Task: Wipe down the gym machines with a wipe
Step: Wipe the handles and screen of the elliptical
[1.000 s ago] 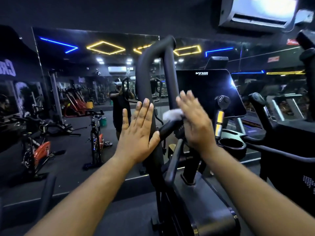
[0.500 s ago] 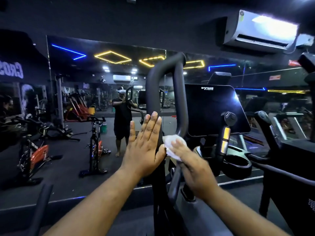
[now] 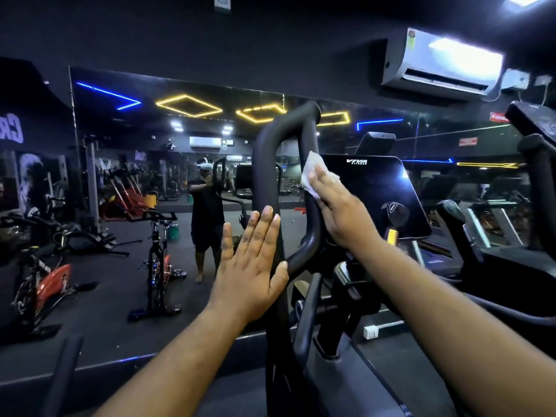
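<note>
Mirrored gym: flat left hand [image 3: 251, 266] braces the looped handle [image 3: 310, 182]; right hand [image 3: 337, 206] presses a wipe [image 3: 313, 173] above. Unpinched, the wipe could slip free.

On the dark console screen [image 3: 373, 194] of the machine in front of me I read "VIVA" in white, with a smaller line beneath it that looked like "FITNESS". At the far left, large pale letters [image 3: 12, 130] on the black wall showed as "GR", cut off by the frame edge. Two red signs [image 3: 467, 141] on the right carried print too small for me to read.
</note>
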### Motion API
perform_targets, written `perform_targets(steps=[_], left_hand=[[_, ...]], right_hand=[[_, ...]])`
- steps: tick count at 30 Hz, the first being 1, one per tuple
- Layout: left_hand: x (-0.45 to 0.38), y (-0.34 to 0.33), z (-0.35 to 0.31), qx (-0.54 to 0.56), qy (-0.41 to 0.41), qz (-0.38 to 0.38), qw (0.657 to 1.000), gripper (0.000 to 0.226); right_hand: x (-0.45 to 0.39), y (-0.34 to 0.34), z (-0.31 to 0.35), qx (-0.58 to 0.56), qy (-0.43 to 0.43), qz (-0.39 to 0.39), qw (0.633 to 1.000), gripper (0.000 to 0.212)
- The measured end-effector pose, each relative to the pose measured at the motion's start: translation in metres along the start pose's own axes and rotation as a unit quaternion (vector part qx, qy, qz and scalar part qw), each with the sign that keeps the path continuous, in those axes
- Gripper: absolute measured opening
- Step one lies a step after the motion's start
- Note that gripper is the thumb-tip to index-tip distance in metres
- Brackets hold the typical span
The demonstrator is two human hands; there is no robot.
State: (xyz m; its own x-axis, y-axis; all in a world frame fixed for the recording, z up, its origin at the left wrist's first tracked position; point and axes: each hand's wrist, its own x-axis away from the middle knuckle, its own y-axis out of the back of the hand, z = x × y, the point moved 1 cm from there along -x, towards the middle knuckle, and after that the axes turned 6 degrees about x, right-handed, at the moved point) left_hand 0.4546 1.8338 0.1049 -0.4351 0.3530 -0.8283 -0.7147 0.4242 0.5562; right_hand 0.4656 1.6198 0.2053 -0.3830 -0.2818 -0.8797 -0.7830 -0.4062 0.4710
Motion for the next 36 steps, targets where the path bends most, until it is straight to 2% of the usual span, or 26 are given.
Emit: perform_targets(steps=[4,8,9,11,14,17,19,24,26,29,33,36], left_hand=[[-0.001,-0.004,-0.001,0.022,0.007,-0.007,1.0,0.079],[0.0,-0.007,-0.001,0.042,0.003,-0.017,0.999,0.079],[-0.001,-0.007,-0.001,0.046,0.001,-0.018,0.999,0.079],[-0.002,-0.008,0.0,0.051,-0.001,-0.02,0.998,0.079],[-0.002,-0.007,0.001,0.041,-0.008,-0.025,0.999,0.078],[0.001,-0.003,0.0,0.033,-0.007,-0.019,0.999,0.077],[0.003,-0.004,-0.001,0.024,-0.005,-0.013,1.0,0.077],[0.008,-0.002,0.005,-0.006,-0.019,-0.001,1.0,0.078],[0.009,0.0,0.005,-0.014,-0.022,-0.002,1.0,0.08],[0.009,0.0,0.001,-0.003,-0.021,-0.012,1.0,0.08],[0.008,-0.002,0.003,-0.012,-0.023,-0.022,0.999,0.08],[0.007,-0.004,0.004,-0.022,-0.032,-0.021,0.999,0.079]], right_hand=[[0.084,-0.018,0.02,-0.038,-0.011,0.018,0.999,0.051],[0.142,-0.019,0.05,-0.059,0.043,0.081,0.994,0.054],[0.143,-0.013,0.054,-0.069,0.06,0.088,0.992,0.051],[0.127,0.0,0.054,-0.077,0.064,0.042,0.994,0.047],[0.076,0.008,0.04,-0.072,-0.012,-0.053,0.996,0.045],[0.055,-0.016,0.031,-0.046,-0.06,0.001,0.997,0.049],[0.074,-0.037,0.041,-0.053,-0.086,0.002,0.995,0.048],[0.12,-0.026,0.081,-0.149,-0.043,0.025,0.988,0.045],[0.1,-0.003,0.069,-0.167,-0.067,0.004,0.984,0.042],[0.04,0.023,0.042,-0.113,-0.061,-0.05,0.99,0.041],[-0.056,0.025,0.018,-0.001,-0.008,-0.056,0.998,0.048],[-0.118,0.015,0.012,0.031,-0.057,-0.056,0.996,0.048]])
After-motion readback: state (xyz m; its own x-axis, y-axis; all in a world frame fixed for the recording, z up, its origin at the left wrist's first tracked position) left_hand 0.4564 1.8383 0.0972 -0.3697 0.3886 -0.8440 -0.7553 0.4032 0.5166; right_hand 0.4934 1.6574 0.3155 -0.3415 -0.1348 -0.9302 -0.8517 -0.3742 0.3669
